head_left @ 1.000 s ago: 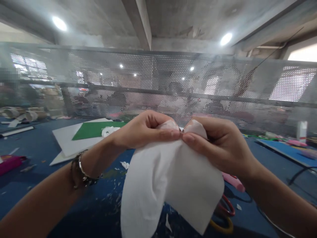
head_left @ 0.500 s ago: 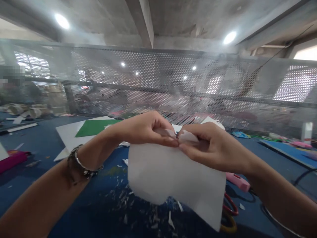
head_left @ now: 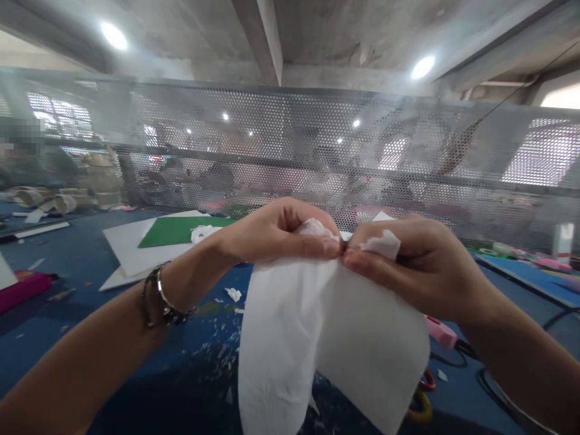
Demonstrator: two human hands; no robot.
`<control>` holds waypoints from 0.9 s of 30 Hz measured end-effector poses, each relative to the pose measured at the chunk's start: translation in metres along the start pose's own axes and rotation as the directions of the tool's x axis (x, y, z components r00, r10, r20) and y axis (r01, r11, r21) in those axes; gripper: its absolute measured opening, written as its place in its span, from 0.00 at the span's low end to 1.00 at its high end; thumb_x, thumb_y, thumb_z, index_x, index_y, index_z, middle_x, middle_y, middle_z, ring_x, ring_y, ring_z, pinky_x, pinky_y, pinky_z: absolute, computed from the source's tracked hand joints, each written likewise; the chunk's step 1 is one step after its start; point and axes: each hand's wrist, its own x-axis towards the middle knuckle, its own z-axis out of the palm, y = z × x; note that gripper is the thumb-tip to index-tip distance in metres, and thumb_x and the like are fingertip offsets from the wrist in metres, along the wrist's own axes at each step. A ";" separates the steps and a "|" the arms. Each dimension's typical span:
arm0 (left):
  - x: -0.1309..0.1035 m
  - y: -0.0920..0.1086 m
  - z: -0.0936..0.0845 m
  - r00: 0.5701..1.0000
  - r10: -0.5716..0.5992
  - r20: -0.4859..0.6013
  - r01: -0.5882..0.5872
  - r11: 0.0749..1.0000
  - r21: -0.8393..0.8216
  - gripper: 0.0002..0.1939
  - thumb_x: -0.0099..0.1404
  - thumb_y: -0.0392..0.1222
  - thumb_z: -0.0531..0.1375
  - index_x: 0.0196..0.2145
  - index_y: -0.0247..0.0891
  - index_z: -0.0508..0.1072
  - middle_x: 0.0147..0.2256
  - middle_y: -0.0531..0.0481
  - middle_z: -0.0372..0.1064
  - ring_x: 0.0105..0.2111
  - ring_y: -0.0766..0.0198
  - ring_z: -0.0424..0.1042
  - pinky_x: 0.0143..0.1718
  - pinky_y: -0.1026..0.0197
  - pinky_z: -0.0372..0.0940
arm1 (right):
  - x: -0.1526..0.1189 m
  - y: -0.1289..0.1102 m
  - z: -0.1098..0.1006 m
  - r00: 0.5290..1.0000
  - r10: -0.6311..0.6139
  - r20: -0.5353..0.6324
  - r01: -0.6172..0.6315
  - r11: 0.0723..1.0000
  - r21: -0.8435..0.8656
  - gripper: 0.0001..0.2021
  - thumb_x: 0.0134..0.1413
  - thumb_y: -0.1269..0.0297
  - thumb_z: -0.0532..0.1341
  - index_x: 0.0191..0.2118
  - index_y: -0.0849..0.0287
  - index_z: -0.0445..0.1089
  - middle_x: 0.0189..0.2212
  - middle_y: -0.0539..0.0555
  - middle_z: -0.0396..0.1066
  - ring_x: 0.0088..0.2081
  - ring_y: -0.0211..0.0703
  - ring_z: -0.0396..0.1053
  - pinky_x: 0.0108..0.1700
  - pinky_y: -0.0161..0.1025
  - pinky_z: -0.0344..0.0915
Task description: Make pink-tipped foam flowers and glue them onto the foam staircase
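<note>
A thin white sheet of paper (head_left: pixel 281 338), soft like tissue, hangs down between my hands over the blue table. My left hand (head_left: pixel 290 232) pinches its top edge between thumb and fingers. Close beside it, my right hand (head_left: pixel 403 260) grips the same edge, the two thumb tips almost touching. Crumpled, ragged bits of the paper stick up above both thumbs. Below, the sheet falls in two flaps with a gap between their lower ends.
White sheets (head_left: pixel 131 248) and a green sheet (head_left: pixel 176 232) lie at the back left. Paper scraps litter the blue table (head_left: pixel 172 368). A pink tool with a cord (head_left: pixel 441 332) and yellow-handled scissors (head_left: pixel 421 408) lie right. A magenta case (head_left: pixel 27 290) sits left; a perforated metal screen (head_left: pixel 272 139) stands behind.
Both hands have shifted slightly right. The sheet has gone from nearly flat to creased, its left flap now hanging lower and toward me, and more crumpled edge shows above the thumbs.
</note>
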 end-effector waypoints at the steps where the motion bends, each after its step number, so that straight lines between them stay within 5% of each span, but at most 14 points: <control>1: 0.000 0.000 0.001 1.000 0.005 -0.007 -0.005 1.000 -0.014 0.03 0.54 0.36 0.59 0.24 0.35 0.71 0.22 0.56 0.65 0.23 0.73 0.62 0.26 0.70 0.59 | 0.000 0.001 0.001 1.000 -0.011 -0.013 0.012 0.999 0.037 0.11 0.53 0.69 0.54 0.21 0.60 0.59 0.17 0.44 0.59 0.19 0.26 0.55 0.18 0.26 0.51; 4: 0.000 0.001 -0.001 1.000 -0.019 0.010 0.018 0.998 0.056 0.08 0.55 0.39 0.57 0.21 0.34 0.67 0.20 0.57 0.60 0.21 0.74 0.58 0.22 0.70 0.56 | 0.000 0.005 0.003 0.999 -0.008 -0.039 0.011 0.998 0.067 0.09 0.52 0.69 0.54 0.22 0.59 0.60 0.19 0.44 0.62 0.20 0.27 0.56 0.19 0.25 0.52; 11: -0.002 0.009 -0.006 0.965 -0.232 0.121 0.171 0.909 0.380 0.10 0.52 0.45 0.60 0.25 0.35 0.70 0.19 0.57 0.57 0.20 0.73 0.56 0.19 0.71 0.51 | 0.002 0.013 0.003 0.984 0.167 0.053 -0.157 0.973 -0.167 0.14 0.53 0.63 0.52 0.19 0.59 0.58 0.16 0.45 0.56 0.19 0.29 0.52 0.21 0.30 0.50; 21: -0.002 0.010 -0.007 0.994 -0.087 0.063 0.034 0.813 0.581 0.08 0.59 0.40 0.54 0.28 0.36 0.72 0.23 0.56 0.65 0.25 0.72 0.62 0.27 0.72 0.54 | 0.003 0.015 -0.002 0.967 0.215 0.133 -0.170 0.943 -0.286 0.12 0.53 0.60 0.53 0.23 0.61 0.61 0.17 0.46 0.58 0.20 0.30 0.54 0.21 0.30 0.50; 27: 0.001 0.004 -0.005 0.992 -0.046 0.116 -0.007 0.910 0.415 0.09 0.60 0.36 0.49 0.24 0.36 0.63 0.23 0.55 0.58 0.24 0.71 0.57 0.25 0.69 0.54 | 0.001 0.014 0.000 0.980 0.142 0.136 -0.131 0.987 -0.088 0.13 0.52 0.67 0.55 0.20 0.60 0.54 0.16 0.43 0.50 0.19 0.28 0.48 0.20 0.29 0.47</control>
